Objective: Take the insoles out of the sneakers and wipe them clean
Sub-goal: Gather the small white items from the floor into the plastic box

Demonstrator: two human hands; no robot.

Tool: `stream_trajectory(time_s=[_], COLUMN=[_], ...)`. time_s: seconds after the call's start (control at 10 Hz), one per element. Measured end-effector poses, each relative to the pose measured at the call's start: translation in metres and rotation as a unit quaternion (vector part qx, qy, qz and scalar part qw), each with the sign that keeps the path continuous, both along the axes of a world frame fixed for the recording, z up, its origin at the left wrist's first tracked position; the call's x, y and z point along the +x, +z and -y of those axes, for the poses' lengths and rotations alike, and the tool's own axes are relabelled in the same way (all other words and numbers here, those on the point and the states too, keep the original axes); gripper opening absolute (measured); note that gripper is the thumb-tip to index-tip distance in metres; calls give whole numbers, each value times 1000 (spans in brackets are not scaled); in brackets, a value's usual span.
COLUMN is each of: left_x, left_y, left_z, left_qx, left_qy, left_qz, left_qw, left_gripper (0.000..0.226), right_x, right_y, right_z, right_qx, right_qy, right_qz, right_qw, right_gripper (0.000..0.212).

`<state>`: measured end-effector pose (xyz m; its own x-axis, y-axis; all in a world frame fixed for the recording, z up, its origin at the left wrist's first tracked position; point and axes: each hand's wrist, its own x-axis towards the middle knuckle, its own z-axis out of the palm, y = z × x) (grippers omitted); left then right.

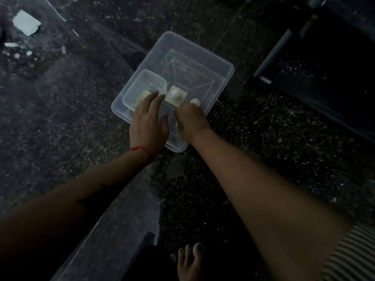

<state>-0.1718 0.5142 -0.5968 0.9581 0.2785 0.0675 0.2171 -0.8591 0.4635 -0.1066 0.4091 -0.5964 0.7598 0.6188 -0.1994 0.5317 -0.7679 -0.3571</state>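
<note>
A clear plastic tub (pixel 213 57) stands on the dark speckled floor. Inside its near left corner sits a smaller clear container (pixel 146 82) holding something pale yellow (pixel 142 96). A white square piece with a round knob (pixel 175 95) and a small white ball-like thing (pixel 195 101) lie beside it. My left hand (pixel 149 120) reaches over the tub's near edge, fingers straight, tips at the small container. My right hand (pixel 189 118) is inside the tub with fingers curled under; what they hold is hidden. No sneakers or insoles are in view.
A dark cabinet or appliance with a pale bar (pixel 280 45) stands at the right. A white scrap (pixel 26 22) lies far left on the floor. My bare foot (pixel 189 260) is at the bottom, beside a raised stone edge (pixel 113 226).
</note>
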Motion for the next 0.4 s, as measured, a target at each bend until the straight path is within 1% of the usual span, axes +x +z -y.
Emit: stream_trajectory(time_s=[0.1, 0.2, 0.3, 0.4], left_x=[1, 5, 11, 18], left_y=[1, 6, 18, 45], left_z=[1, 4, 9, 19], left_qx=[2, 17, 65, 111], left_qy=[6, 2, 9, 41], left_qz=[3, 6, -19, -32], left_qw=[1000, 1000, 998, 992], left_gripper=[47, 46, 49, 58], right_x=[1, 0, -4, 2], right_y=[-3, 5, 19, 38], right_z=[-2, 3, 12, 19], right_qx=[-8, 33, 97, 78], right_qy=[4, -1, -8, -26], right_qz=[9, 21, 42, 87], right_qw=[1000, 999, 994, 993], right_gripper=[21, 20, 29, 54])
